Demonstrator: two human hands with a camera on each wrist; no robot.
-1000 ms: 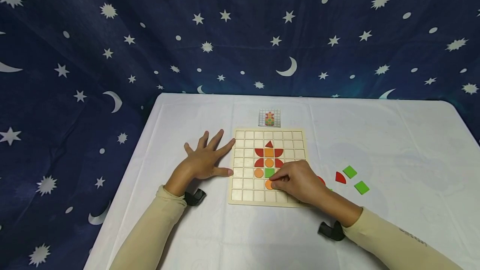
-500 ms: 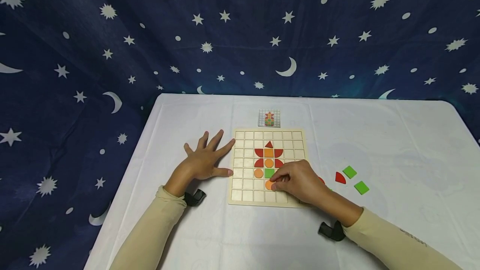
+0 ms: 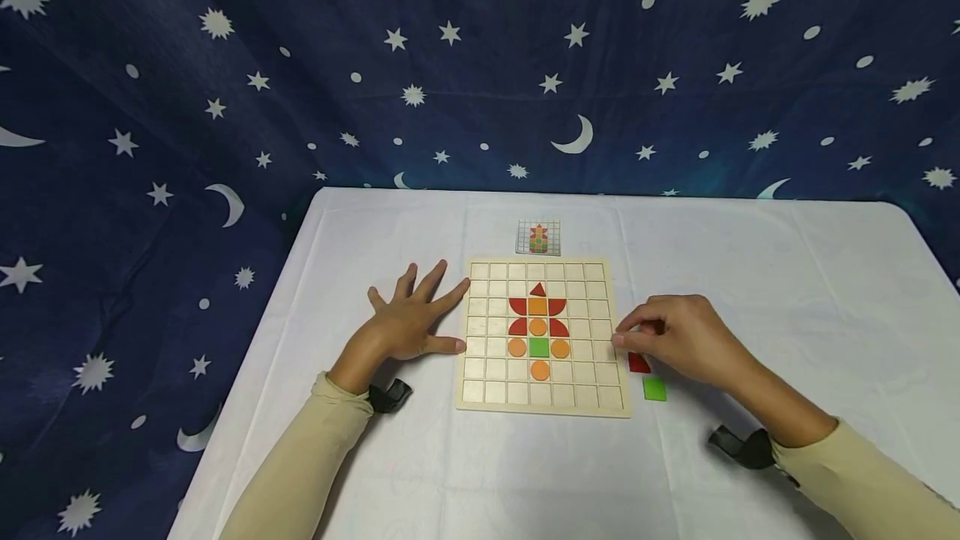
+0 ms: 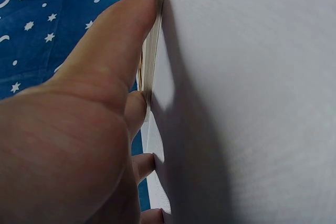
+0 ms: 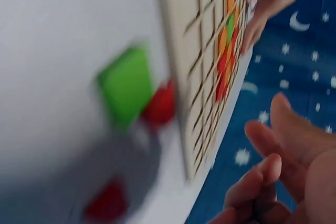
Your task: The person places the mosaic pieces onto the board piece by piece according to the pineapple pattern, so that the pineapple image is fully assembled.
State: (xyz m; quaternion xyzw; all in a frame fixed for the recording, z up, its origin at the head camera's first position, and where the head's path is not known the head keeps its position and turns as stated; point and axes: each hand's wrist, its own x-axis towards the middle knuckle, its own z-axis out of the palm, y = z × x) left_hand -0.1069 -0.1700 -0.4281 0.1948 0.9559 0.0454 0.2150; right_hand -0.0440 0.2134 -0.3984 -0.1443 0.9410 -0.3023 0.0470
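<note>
My left hand (image 3: 405,327) lies spread at the left of the wooden grid board (image 3: 487,369), thumb and index fingertip on its edge. In the left wrist view the thumb (image 4: 118,40) touches the board's side. Red, orange and green pieces form a symmetric figure in the grid, with orange circles (image 3: 560,348) either side of a green square (image 3: 539,347). My right hand (image 3: 678,336) hovers by the board's right edge, fingers loosely bent. The right wrist view shows nothing between its thumb and fingers (image 5: 310,150). Beneath it are a red piece (image 3: 639,363) and a green square tile (image 3: 655,389).
Behind the board lies a small card (image 3: 538,237) printed with a gridded coloured figure. Another red piece (image 5: 107,200) shows on the white tablecloth (image 3: 787,290) in the right wrist view. A dark blue star-and-moon curtain (image 3: 465,65) hangs beyond the table.
My right hand has left the grid and moved right, past the board's edge, uncovering an orange circle right of the green square. It now hides loose pieces seen earlier. My left hand has stayed put.
</note>
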